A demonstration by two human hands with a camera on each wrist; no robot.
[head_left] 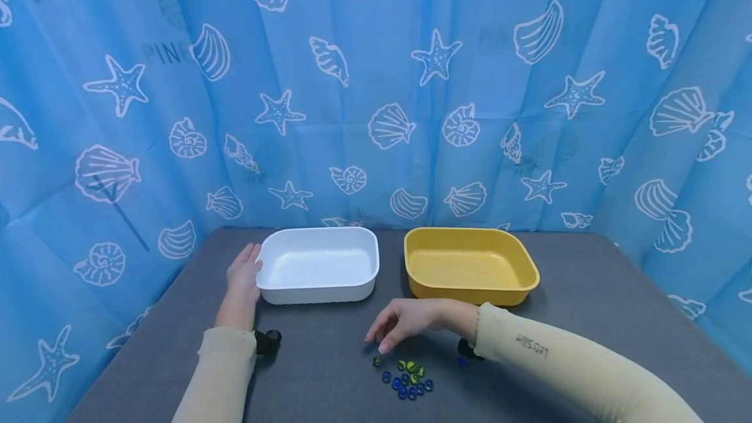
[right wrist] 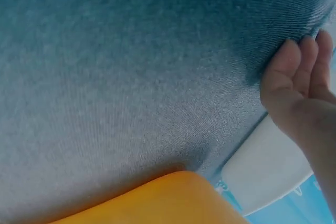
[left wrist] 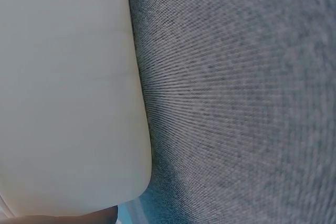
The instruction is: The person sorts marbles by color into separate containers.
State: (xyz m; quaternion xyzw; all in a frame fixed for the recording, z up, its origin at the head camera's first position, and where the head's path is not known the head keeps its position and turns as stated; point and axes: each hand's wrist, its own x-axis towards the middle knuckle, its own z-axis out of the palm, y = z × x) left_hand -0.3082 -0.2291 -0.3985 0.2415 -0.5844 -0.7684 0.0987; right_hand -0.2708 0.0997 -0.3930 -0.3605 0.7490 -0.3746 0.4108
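My left hand (head_left: 243, 277) rests against the left end of a white plastic tub (head_left: 317, 294), its fingers extended along the outside. In the left wrist view the pale wall of this tub (left wrist: 68, 93) fills the left side. My right hand (head_left: 405, 323) hovers with loosely bent fingers, the thumb and fingertips apart and nothing visible between them. Just below its thumb lies a dark green marble (head_left: 376, 361). Beside that one, several yellow-green marbles (head_left: 410, 366) and several blue marbles (head_left: 405, 379) form a loose cluster on the grey cloth. The right wrist view shows the same right hand (right wrist: 299, 77) close over the cloth.
A yellow tub (head_left: 470, 296) stands to the right of the white one, behind my right forearm. Both are near the back edge of the grey-covered table (head_left: 329, 371). A blue curtain (head_left: 352, 96) with white shells and starfish hangs behind and at both sides.
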